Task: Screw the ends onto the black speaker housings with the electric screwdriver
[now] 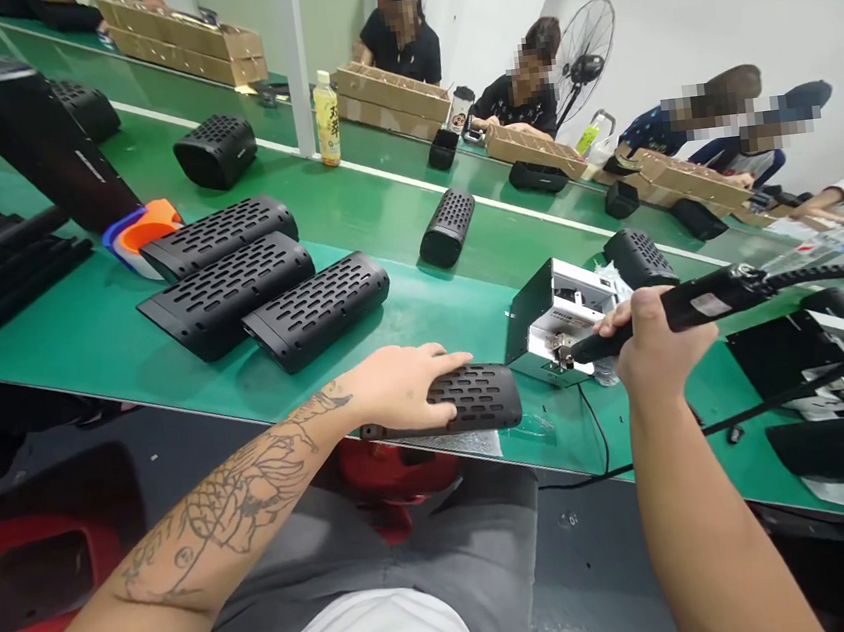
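Note:
My left hand [399,387] grips a black perforated speaker shell [476,398] lying at the near edge of the green table [405,298]. My right hand [651,337] is wrapped round a black electric screwdriver [692,306] with a cable. Its tip points left into a small grey screw feeder box [554,317]. The feeder stands just right of the shell.
Three black perforated shells [269,292] lie side by side at centre left, with further shells [449,226] across the belt. An orange and blue object [141,228] lies left. A bottle [327,118], cardboard trays [391,93], a fan [583,58] and several seated people are beyond.

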The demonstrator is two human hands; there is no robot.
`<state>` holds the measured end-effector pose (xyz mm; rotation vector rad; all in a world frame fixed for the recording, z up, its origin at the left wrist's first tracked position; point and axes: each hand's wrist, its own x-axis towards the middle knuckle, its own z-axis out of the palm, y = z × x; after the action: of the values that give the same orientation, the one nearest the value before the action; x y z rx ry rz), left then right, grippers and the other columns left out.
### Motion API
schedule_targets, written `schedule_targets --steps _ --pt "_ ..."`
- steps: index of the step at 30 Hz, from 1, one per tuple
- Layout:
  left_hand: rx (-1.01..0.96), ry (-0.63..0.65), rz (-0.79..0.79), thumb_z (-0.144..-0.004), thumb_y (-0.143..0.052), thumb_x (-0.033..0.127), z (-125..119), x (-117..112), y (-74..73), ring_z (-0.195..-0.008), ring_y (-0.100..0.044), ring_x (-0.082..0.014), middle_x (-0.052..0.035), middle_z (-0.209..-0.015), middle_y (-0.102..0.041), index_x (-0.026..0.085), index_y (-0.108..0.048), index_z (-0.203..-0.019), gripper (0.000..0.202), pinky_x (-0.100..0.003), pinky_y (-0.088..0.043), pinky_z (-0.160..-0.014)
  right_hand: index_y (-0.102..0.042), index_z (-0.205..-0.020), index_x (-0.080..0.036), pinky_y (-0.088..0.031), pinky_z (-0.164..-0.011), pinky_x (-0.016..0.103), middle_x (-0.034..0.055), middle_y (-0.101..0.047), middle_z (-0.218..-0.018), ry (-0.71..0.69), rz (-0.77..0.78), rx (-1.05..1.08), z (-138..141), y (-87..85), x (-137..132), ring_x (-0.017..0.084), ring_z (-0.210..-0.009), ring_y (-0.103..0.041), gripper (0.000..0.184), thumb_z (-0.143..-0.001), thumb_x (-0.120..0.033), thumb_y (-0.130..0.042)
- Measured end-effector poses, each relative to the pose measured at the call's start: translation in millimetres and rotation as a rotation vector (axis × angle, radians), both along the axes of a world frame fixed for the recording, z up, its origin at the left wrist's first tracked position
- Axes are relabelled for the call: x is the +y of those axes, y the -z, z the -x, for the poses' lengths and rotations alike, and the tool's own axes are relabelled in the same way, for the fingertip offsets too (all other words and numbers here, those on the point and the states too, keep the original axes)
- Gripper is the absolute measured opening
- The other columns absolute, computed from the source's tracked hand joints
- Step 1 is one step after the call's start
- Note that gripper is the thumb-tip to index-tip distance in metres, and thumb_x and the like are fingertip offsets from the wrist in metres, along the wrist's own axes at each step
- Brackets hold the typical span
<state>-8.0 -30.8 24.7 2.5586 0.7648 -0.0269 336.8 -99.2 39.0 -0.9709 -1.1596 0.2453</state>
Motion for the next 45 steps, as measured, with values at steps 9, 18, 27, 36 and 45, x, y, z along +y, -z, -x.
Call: schedule_targets --steps 9,18,27,36,45 --pt "0.04 -0.113 0.047 -0.106 -0.057 0.071 0 8 10.4 -0.142 -0.078 -0.0389 -0.0048 -0.16 -0.081 0.04 -0.063 -0.175 0.076 -0.048 -0.064 -0.113 -0.079 -0.087 -0.028 -0.059 -0.051 0.04 -0.0034 -0.064 -0.064 -0.129 0.062 0.094 83 -41.9 -52 0.018 -0.049 -0.061 0.032 -0.092 -0.054 -0.098" --pt "0.036 -0.134 0.014 -0.105 -0.059 0.072 1 0 4.2 -0.141 -0.079 -0.0371 -0.0027 -0.159 -0.081 0.042 -0.062 -0.175 0.076 -0.045 -0.064 -0.111 -0.078 -0.094 -0.027 -0.063 -0.048 0.037 -0.0038 -0.069 -0.062 -0.434 0.092 0.138 171 -28.2 -46 0.017 -0.044 -0.063 0.037 -0.09 -0.056 -0.101" --pt "0.011 -0.117 0.051 -0.104 -0.061 0.073 1 4 6.0 -0.142 -0.079 -0.0377 -0.0013 -0.161 -0.08 0.044 -0.063 -0.173 0.075 -0.045 -0.064 -0.111 -0.071 -0.087 -0.026 -0.063 -0.051 0.035 -0.0057 -0.067 -0.06 -0.504 0.186 0.078 179 -21.0 -36 0.016 -0.044 -0.063 0.037 -0.092 -0.047 -0.1" --pt "0.044 -0.086 0.072 -0.107 -0.055 0.074 0 7 3.0 -0.146 -0.076 -0.0388 -0.0023 -0.166 -0.077 0.041 -0.061 -0.175 0.076 -0.047 -0.063 -0.113 -0.071 -0.086 -0.026 -0.059 -0.053 0.033 -0.0045 -0.068 -0.062 -0.617 0.27 0.006 172 -15.5 -34 0.015 -0.047 -0.061 0.037 -0.095 -0.049 -0.098" --pt "0.051 -0.105 0.057 -0.107 -0.056 0.075 1 6 4.4 -0.143 -0.078 -0.0375 -0.0025 -0.162 -0.08 0.042 -0.066 -0.171 0.073 -0.044 -0.062 -0.113 -0.076 -0.089 -0.025 -0.062 -0.057 0.036 -0.0033 -0.07 -0.065 -0.602 0.269 0.058 175 -18.0 -41 0.017 -0.052 -0.065 0.034 -0.092 -0.047 -0.101"
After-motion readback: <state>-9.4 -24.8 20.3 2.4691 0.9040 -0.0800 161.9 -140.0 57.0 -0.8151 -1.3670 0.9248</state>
